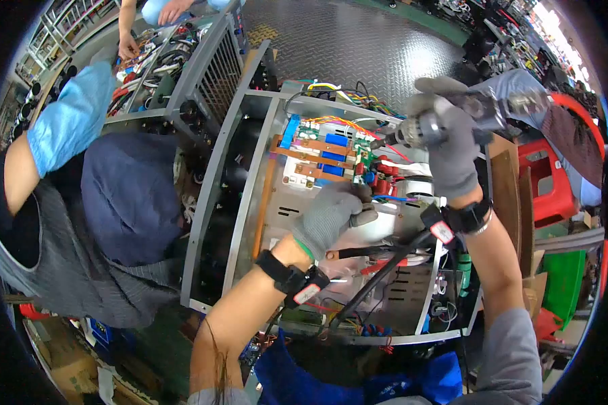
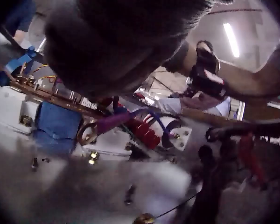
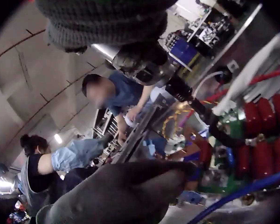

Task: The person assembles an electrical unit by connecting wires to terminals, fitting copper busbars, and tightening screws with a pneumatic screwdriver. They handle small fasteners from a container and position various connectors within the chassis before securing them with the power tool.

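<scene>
My gloved right hand (image 1: 449,145) grips a power driver (image 1: 422,129) with a red hose or cable (image 1: 581,111) at its back end. The driver's tip points left, at the edge of a green circuit board (image 1: 363,162) inside an open metal cabinet. In the right wrist view the driver's dark chuck (image 3: 177,87) reaches toward the board and its red coils (image 3: 261,116). Close below the board is my gloved left hand (image 1: 331,219), its fingers bent toward the copper bars (image 1: 317,158) and blue blocks (image 1: 334,154). I cannot tell whether its fingertips hold something small.
Black cables (image 1: 378,280) cross the cabinet's lower part. The cabinet's metal frame (image 1: 240,196) rises on the left. Beyond it a person in a dark cap (image 1: 132,196) leans beside another open cabinet (image 1: 162,74). A red stool (image 1: 544,182) and a green bin (image 1: 564,283) stand right.
</scene>
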Demonstrator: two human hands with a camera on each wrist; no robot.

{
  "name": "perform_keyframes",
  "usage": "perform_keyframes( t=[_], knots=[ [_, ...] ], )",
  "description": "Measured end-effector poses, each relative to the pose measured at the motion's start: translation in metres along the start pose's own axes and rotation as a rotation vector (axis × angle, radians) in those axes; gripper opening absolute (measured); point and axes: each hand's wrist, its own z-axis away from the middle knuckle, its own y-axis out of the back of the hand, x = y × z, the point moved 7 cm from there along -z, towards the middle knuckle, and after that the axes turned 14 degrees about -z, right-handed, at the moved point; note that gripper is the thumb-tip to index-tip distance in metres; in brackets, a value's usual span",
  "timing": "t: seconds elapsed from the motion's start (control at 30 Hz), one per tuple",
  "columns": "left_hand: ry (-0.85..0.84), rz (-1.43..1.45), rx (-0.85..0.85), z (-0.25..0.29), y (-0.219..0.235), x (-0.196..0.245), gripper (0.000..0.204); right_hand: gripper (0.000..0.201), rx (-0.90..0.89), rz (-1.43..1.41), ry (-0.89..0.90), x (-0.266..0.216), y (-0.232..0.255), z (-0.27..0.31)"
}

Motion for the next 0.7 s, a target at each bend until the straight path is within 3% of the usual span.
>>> perform_keyframes(
  t=[0.07, 0.1, 0.17, 0.33, 0.47, 0.63, 0.7],
  knots=[
    [0.087, 0.228, 0.024, 0.003, -0.007, -0.011, 0.027, 0.043, 0.011, -0.124, -0.022, -0.011, 0.003, 0.023],
    [0.068, 0.209, 0.012, 0.002, -0.01, -0.002, 0.027, 0.042, 0.09, -0.216, 0.104, -0.025, 0.003, 0.03],
    [0.03, 0.241, -0.025, -0.007, -0.013, -0.009, 0.028, 0.043, 0.028, -0.193, 0.085, -0.028, 0.019, 0.05],
    [0.09, 0.014, 0.061, 0.002, -0.016, 0.003, 0.031, 0.037, 0.105, -0.269, 0.183, -0.026, 0.044, 0.076],
    [0.046, 0.061, 0.176, 0.005, -0.007, -0.002, 0.032, 0.036, 0.182, -0.358, 0.039, -0.017, 0.043, 0.091],
    [0.061, 0.15, 0.218, 0.009, -0.012, -0.002, 0.032, 0.036, 0.128, -0.305, 0.013, -0.016, 0.024, 0.099],
    [0.081, 0.19, 0.242, 0.009, -0.011, -0.006, 0.033, 0.036, 0.113, -0.419, -0.007, -0.005, 0.022, 0.101]
  ],
)
